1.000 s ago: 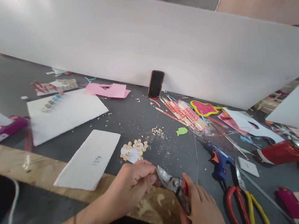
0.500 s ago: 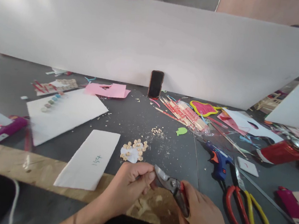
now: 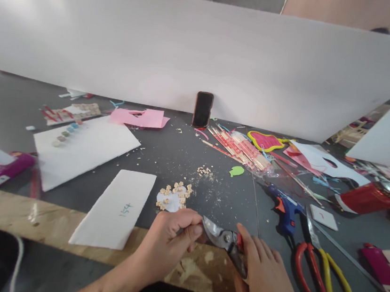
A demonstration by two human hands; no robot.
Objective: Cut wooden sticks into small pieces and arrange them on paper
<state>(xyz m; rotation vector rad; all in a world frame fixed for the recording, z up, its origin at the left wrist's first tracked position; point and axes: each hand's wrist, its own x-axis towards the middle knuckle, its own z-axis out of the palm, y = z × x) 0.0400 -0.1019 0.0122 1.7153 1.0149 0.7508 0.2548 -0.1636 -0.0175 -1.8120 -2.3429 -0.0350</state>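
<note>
My right hand (image 3: pixel 264 280) is closed round the red handles of a pair of pruning shears (image 3: pixel 226 240). The blades point left, and their tip lies at the fingertips of my left hand (image 3: pixel 172 238). Thumb and forefinger of that hand are pinched together; whatever sits between them is too small or hidden to name. Just beyond my left hand, a white paper shape (image 3: pixel 173 200) carries small tan pieces clustered round its edge. Cut bits (image 3: pixel 205 171) and fine crumbs are scattered on the dark table past the shears.
Scissors (image 3: pixel 324 280) and a blue glue gun (image 3: pixel 284 211) lie at right, near a red can (image 3: pixel 369 198). Wooden sticks (image 3: pixel 230 145) lie farther back. A phone (image 3: pixel 203 109) leans on the white partition (image 3: pixel 193 46). White card (image 3: pixel 116 210) marked 154 lies left.
My right hand's fingers have loosened and stretched a little along the shears' handles. The left hand keeps its pinch, nearly in the same place.
</note>
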